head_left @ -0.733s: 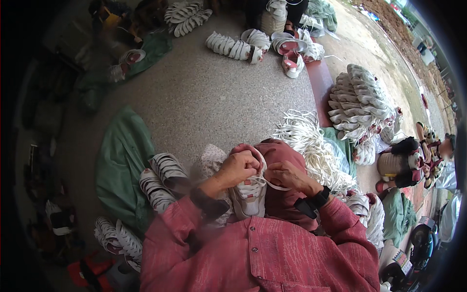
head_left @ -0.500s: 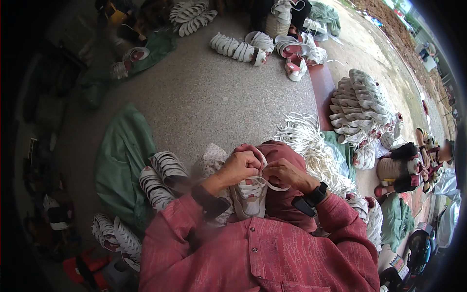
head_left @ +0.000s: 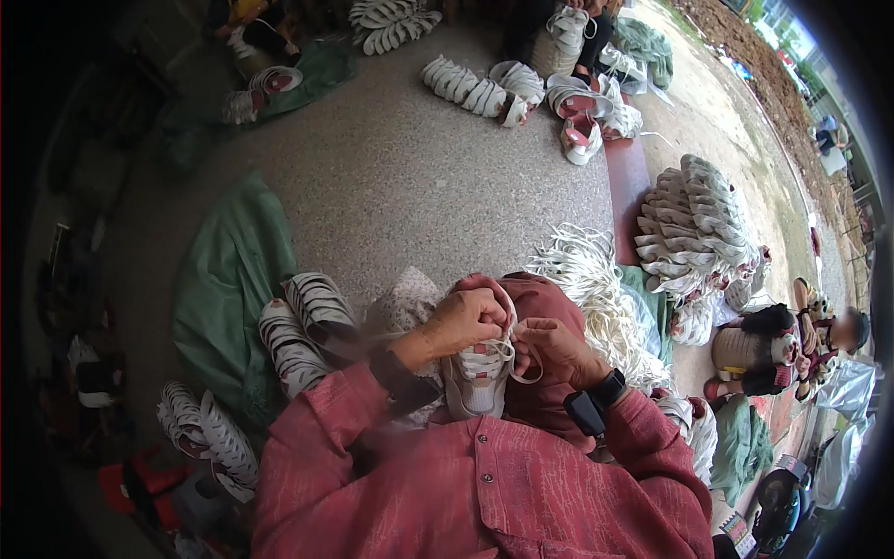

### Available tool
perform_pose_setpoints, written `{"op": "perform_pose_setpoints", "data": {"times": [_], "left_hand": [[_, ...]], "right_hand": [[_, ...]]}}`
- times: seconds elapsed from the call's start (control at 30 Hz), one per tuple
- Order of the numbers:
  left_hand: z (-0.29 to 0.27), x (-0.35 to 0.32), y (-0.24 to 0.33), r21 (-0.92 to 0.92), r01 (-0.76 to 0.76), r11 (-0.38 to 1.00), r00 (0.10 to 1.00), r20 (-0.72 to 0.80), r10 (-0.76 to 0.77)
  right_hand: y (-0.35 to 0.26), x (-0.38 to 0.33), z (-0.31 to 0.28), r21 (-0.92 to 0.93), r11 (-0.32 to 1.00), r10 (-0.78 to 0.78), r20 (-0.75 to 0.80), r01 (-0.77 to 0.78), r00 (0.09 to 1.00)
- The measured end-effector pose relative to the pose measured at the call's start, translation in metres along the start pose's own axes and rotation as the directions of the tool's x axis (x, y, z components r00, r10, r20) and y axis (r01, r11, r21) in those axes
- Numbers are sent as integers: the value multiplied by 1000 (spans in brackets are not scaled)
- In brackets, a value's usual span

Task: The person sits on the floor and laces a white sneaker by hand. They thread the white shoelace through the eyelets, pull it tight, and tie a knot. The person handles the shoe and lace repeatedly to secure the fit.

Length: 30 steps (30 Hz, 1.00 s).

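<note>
A white sneaker upper with a pink lining rests toe toward me on my lap, between my two hands. White lace crosses its front in several rows. My left hand is closed at the upper's left edge near the collar, its fingertips partly hidden. On the opposite side, my right hand pinches a white shoelace, which hangs in a loop below the fingers. The fingers of both hands almost meet over the top eyelets.
A heap of loose white laces lies right of my knee. Stacked uppers stand at my left and in a tall pile at the right. A green sack lies at the left. Other people sit at the far side and right.
My right hand has lifted slightly and turned, fingers now more upright. The lace, stretched to the right before, now hangs in a loop beneath it. My left hand stays at the collar.
</note>
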<state>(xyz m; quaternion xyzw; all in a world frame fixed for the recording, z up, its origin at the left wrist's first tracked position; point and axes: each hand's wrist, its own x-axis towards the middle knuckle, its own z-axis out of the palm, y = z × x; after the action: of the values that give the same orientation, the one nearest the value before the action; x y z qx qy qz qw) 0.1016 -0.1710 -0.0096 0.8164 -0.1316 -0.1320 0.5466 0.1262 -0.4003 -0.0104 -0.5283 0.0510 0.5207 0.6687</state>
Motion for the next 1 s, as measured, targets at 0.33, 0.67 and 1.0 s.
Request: {"op": "perform_pose_setpoints", "data": {"times": [0.33, 0.67, 1.0], "left_hand": [[-8, -4, 4, 332, -256, 908, 939, -135, 315], [-144, -91, -4, 251, 211, 945, 891, -446, -81], [-55, -141, -14, -354, 461, 814, 866, -21, -500]], "right_hand": [[-35, 17, 4, -726, 399, -564, 287, 560, 774], [-45, 23, -2, -592, 730, -358, 96, 342, 929], [-39, -14, 12, -768, 377, -549, 265, 517, 793]]}}
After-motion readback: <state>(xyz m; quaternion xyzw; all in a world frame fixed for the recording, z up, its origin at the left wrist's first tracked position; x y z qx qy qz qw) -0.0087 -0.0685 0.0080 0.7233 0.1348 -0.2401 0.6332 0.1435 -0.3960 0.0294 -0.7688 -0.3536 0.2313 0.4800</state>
